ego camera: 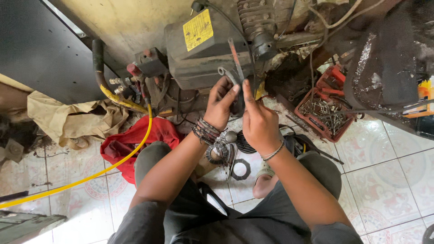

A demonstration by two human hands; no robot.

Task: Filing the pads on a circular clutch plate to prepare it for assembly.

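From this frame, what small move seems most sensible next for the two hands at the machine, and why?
Probably steadying the wrench against the dark machine body: both the left hand and right hand pinch tools right at it, and what the wrench head grips is hidden.

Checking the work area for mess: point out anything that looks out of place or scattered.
Loose parts lie on the tiled floor by the person's knees: a black ring gasket and a round metal piece. A red cloth sits crumpled under the yellow hose. Both the left hand and right hand work at the grimy machine.
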